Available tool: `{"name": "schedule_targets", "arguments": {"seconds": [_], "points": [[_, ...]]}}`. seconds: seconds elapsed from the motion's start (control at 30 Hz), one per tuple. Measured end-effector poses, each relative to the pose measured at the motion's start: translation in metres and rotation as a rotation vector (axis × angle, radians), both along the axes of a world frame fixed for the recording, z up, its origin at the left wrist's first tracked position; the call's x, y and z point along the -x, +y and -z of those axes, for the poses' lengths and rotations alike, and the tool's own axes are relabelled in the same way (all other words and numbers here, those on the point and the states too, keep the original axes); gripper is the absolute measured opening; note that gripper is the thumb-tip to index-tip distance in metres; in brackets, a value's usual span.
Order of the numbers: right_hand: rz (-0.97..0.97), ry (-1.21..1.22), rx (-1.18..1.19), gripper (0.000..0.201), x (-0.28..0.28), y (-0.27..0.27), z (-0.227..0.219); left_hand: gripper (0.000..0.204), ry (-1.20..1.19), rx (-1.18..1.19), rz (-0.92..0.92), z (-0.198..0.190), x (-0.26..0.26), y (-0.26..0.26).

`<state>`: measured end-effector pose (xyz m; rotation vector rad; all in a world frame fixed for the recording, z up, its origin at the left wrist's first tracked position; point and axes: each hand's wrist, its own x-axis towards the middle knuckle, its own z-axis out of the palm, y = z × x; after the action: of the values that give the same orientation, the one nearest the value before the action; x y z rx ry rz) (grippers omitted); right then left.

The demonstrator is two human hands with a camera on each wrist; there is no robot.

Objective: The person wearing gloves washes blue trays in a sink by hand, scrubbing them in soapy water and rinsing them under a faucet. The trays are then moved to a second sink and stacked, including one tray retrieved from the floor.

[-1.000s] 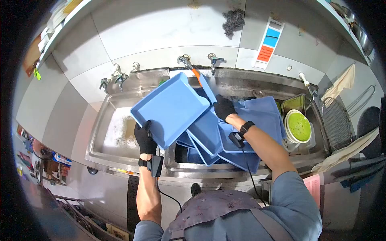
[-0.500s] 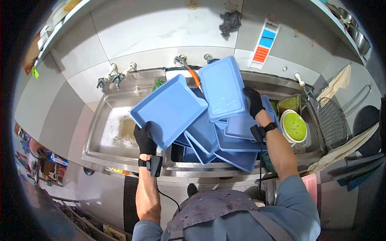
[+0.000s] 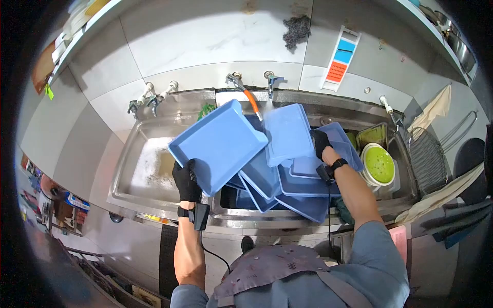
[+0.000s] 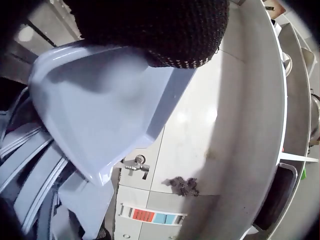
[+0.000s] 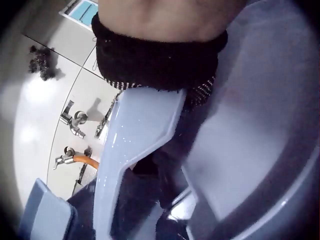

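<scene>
In the head view my gloved left hand (image 3: 186, 180) grips the near left edge of a light blue tray (image 3: 218, 143), its hollow side facing up. My gloved right hand (image 3: 322, 145) holds a second blue tray (image 3: 288, 134) by its right side, beneath the tap (image 3: 270, 82) with water coming down at its far edge. Below both lies a heap of blue trays (image 3: 261, 174) in the sink. From the right wrist, the glove (image 5: 157, 62) covers part of the held tray's wall (image 5: 142, 117); the fingertips are hidden.
Suds fill the left basin (image 3: 149, 167). An orange hose (image 3: 251, 101) hangs from another tap. At the right stand a white tub with a green top (image 3: 380, 165) and a wire strainer (image 3: 429, 159). A grater (image 3: 341, 59) leans on the wall.
My right hand first swung its tray up from edge-on, broad face showing in front of the tap, then lowered it under the running water. The left hand and its tray stayed nearly still.
</scene>
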<state>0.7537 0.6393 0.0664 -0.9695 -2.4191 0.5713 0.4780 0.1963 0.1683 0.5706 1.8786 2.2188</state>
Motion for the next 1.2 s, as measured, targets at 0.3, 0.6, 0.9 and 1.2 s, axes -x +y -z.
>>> {"name": "schedule_targets", "arguments": {"seconds": [0.3,0.6,0.9,1.2], "points": [[0.170,0.130,0.186,0.040,0.039,0.011,-0.023,0.023,-0.008,-0.006,0.002,0.004,-0.002,0.004],[-0.263,0.524,0.620,0.028,0.023,-0.044,-0.165,0.024,-0.016,0.000,0.004,0.004,-0.002,0.005],[-0.238,-0.076,-0.363,0.036,-0.015,-0.085,-0.140,0.024,-0.087,-0.084,0.007,0.015,0.005,-0.005],[-0.471,-0.268,-0.642,0.020,0.024,-0.047,-0.070,0.020,-0.089,-0.051,0.047,0.024,0.008,0.002]]}}
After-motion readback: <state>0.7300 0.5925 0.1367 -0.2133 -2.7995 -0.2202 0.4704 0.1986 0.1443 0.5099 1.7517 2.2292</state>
